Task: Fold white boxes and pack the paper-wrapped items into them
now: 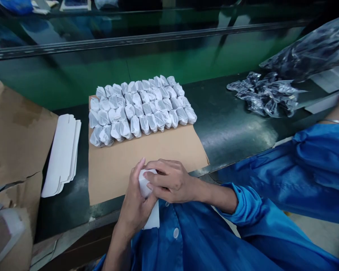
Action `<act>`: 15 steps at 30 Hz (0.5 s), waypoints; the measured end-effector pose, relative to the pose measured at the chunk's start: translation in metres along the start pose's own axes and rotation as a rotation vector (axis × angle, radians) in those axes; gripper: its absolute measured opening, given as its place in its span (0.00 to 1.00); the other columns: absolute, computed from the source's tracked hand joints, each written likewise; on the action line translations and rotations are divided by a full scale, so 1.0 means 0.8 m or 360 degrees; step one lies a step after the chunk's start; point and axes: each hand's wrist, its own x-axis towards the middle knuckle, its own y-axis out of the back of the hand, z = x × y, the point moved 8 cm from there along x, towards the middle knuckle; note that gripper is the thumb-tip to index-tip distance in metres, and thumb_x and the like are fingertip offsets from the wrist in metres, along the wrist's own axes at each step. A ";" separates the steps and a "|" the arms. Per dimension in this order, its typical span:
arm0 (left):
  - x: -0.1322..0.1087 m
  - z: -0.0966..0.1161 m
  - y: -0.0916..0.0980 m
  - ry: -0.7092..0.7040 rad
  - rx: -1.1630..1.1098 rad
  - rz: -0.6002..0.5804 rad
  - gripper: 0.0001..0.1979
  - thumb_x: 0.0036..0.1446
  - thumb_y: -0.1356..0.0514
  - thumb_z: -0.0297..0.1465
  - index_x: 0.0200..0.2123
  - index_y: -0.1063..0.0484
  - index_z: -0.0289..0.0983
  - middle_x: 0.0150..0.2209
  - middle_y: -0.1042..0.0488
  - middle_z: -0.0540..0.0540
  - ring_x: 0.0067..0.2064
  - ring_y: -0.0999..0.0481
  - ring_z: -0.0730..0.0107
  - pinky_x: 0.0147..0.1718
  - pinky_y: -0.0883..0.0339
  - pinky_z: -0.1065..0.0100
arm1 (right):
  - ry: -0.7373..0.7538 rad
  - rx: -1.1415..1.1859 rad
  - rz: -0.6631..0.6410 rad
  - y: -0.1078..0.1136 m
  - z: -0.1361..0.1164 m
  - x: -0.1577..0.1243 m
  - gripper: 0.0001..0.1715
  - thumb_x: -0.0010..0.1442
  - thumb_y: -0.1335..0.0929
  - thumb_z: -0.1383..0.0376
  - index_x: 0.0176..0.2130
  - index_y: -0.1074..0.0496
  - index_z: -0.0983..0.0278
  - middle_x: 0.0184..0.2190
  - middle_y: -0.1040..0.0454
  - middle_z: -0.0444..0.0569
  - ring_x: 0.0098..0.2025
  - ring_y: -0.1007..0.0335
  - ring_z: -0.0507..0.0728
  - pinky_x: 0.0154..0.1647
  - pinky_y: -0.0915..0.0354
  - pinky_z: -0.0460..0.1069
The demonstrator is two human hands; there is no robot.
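Note:
Close to my body, a small white carton (pixel 152 219) is held between both hands, over the front edge of the table. My left hand (pixel 138 201) wraps round its side with the thumb pressed against it. At the carton's upper end, the fingers of my right hand (pixel 172 180) are bent over the white end, which they partly hide. Beyond my hands lies a brown cardboard sheet (pixel 147 154). On its far half, several rows of small items in whitish translucent wrapping (pixel 141 107) sit packed side by side.
A stack of flat white cartons (pixel 62 154) lies to the left, beside a large brown cardboard box (pixel 17 131). Clear plastic bags with dark contents (pixel 267 94) lie at the right. A person's blue sleeve (pixel 324 150) is close on the right. A green panel (pixel 158 60) borders the back.

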 end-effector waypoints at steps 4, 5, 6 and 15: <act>0.014 -0.032 0.022 0.0372 -0.0418 0.0539 0.26 0.55 0.33 0.40 0.54 0.36 0.40 0.49 0.27 0.42 0.50 0.23 0.58 0.48 0.25 0.59 | -0.0164 0.0051 -0.0067 0.036 0.037 0.012 0.24 0.71 0.38 0.55 0.60 0.31 0.62 0.58 0.27 0.52 0.57 0.29 0.54 0.57 0.31 0.50; 0.018 -0.047 0.029 0.0483 -0.0595 0.0704 0.24 0.56 0.35 0.41 0.52 0.37 0.41 0.46 0.27 0.44 0.47 0.23 0.60 0.47 0.25 0.58 | -0.0312 -0.0047 0.0054 0.059 0.060 0.014 0.25 0.71 0.38 0.55 0.62 0.33 0.60 0.58 0.27 0.52 0.56 0.29 0.55 0.57 0.31 0.51; 0.022 -0.063 0.034 0.0569 -0.0761 0.0852 0.21 0.59 0.37 0.40 0.52 0.38 0.42 0.45 0.27 0.46 0.46 0.22 0.62 0.48 0.25 0.57 | -0.0502 -0.0222 0.0188 0.085 0.086 0.013 0.24 0.70 0.37 0.56 0.62 0.33 0.60 0.58 0.27 0.52 0.55 0.28 0.56 0.56 0.31 0.53; 0.047 -0.072 0.081 0.0172 0.0357 0.0903 0.27 0.59 0.36 0.35 0.59 0.36 0.35 0.61 0.35 0.32 0.66 0.39 0.43 0.66 0.49 0.38 | -0.1212 -0.0672 0.0107 0.152 0.238 -0.021 0.27 0.60 0.29 0.61 0.58 0.28 0.62 0.46 0.20 0.52 0.45 0.24 0.61 0.47 0.30 0.55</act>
